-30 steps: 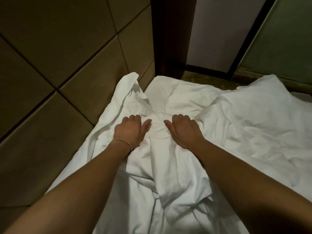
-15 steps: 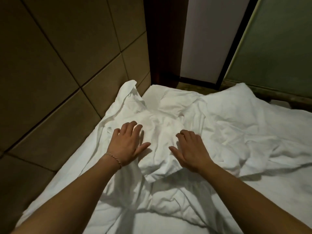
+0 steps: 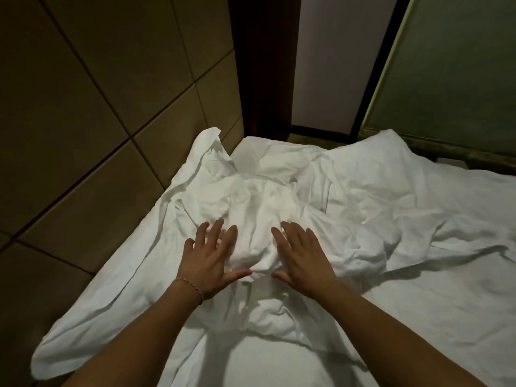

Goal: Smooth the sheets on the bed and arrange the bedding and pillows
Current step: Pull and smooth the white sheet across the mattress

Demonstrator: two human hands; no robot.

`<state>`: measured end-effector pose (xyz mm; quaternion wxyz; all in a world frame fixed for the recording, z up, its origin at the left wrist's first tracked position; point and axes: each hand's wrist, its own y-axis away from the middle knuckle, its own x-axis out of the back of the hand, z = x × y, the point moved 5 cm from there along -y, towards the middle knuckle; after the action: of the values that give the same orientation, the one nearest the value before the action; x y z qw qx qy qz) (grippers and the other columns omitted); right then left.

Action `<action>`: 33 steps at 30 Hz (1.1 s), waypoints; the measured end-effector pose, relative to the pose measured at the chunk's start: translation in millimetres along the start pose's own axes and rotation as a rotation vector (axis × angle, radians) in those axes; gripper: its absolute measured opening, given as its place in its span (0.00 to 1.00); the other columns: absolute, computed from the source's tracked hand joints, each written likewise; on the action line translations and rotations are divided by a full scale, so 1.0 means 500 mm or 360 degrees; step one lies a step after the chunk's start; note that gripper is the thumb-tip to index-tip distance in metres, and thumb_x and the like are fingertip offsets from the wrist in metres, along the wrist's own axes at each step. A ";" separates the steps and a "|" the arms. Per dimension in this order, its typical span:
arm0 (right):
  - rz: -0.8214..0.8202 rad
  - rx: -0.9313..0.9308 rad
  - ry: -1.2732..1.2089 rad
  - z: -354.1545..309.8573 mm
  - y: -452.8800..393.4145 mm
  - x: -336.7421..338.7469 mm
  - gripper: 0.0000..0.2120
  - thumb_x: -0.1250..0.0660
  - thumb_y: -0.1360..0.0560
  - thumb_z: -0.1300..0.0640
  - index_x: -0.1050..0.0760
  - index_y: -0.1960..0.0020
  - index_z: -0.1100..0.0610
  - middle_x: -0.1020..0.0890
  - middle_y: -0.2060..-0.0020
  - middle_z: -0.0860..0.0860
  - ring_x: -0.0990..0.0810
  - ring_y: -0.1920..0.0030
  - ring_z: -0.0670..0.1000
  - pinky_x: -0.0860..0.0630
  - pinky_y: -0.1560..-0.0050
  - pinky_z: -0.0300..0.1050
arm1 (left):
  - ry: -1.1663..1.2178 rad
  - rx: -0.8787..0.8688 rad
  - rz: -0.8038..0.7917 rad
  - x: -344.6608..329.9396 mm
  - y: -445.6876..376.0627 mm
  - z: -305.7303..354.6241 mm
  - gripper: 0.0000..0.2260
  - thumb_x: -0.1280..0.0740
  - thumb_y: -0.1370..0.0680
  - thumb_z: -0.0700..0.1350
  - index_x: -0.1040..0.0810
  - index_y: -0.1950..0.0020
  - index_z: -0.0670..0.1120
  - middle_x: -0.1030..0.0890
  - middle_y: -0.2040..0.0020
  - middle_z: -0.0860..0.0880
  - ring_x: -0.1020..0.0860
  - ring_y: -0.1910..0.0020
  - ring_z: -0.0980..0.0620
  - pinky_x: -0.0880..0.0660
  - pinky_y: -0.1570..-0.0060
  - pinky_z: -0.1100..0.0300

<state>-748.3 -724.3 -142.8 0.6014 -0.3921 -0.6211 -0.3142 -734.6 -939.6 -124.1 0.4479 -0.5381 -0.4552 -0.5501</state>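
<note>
Nearest, at 6 o'clock: flat stretch of the bed sheet point(image 3: 279, 364), smooth between the two forearms, more of it bared than a second ago.

Just beyond, at centre: left hand point(image 3: 208, 262) and right hand point(image 3: 303, 261), now spread flat, fingers point(image 3: 216, 233) straight and splayed, thumbs pointing toward each other; gripping nothing, only pressing. A second ago curled over the cloth, half a second ago half uncurled, now fully flattened. Thin bracelet point(image 3: 192, 284) on the left wrist.

Between and under the palms: bunched lump of white bedding point(image 3: 262, 216), shoved up-bed toward 12 o'clock, away from the near edge where it lay before. Reads as a push-and-press stroke, with the wad being moved toward the head of the bed rather than spread out; still heavily creased, so smoothing hardly begun.

At 10 o'clock: loose sheet corner point(image 3: 208, 146) standing up against the padded wall panels point(image 3: 97, 135).

At 1 to 2 o'clock: rumpled pillow point(image 3: 377, 174), not yet squared, lying beside the lump.

Farthest, at 12 o'clock: dark wooden post point(image 3: 262, 65) and pale panel point(image 3: 340, 60).
</note>
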 end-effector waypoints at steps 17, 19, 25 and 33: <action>0.0049 -0.0039 0.0209 0.040 -0.219 0.006 0.40 0.25 0.42 0.58 0.35 0.32 0.51 0.24 0.48 0.57 0.24 0.62 0.60 0.29 0.62 0.52 | 0.0014 0.0140 -0.0114 -0.041 -0.106 -0.178 0.60 0.47 0.41 0.86 0.49 0.20 0.49 0.42 0.21 0.42 0.43 0.23 0.35 0.34 0.37 0.28; -0.0031 -0.0033 0.0165 0.051 -0.234 0.021 0.34 0.27 0.38 0.55 0.35 0.34 0.50 0.26 0.48 0.56 0.24 0.60 0.60 0.29 0.60 0.52 | 0.0036 0.0140 -0.0112 -0.033 -0.130 -0.170 0.60 0.48 0.41 0.86 0.52 0.19 0.50 0.46 0.19 0.43 0.46 0.22 0.35 0.37 0.34 0.29; -0.0100 -0.0229 -0.0308 0.090 -0.277 0.076 0.38 0.39 0.38 0.26 0.35 0.37 0.50 0.33 0.47 0.53 0.27 0.50 0.57 0.27 0.50 0.53 | 0.0098 0.0209 -0.0095 -0.009 -0.171 -0.158 0.59 0.49 0.42 0.86 0.55 0.20 0.54 0.51 0.19 0.45 0.47 0.23 0.34 0.41 0.31 0.31; -0.0276 -0.0395 -0.0552 0.066 -0.289 0.086 0.45 0.42 0.45 0.17 0.40 0.40 0.47 0.39 0.46 0.49 0.37 0.42 0.53 0.30 0.46 0.55 | 0.0135 0.0308 -0.0107 -0.005 -0.170 -0.153 0.59 0.45 0.43 0.86 0.55 0.21 0.55 0.53 0.19 0.47 0.49 0.23 0.37 0.39 0.31 0.33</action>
<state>-888.7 -762.8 -90.8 0.4035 -0.4565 -0.7031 -0.3666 -832.1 -999.0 -128.8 0.4979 -0.4529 -0.5046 -0.5407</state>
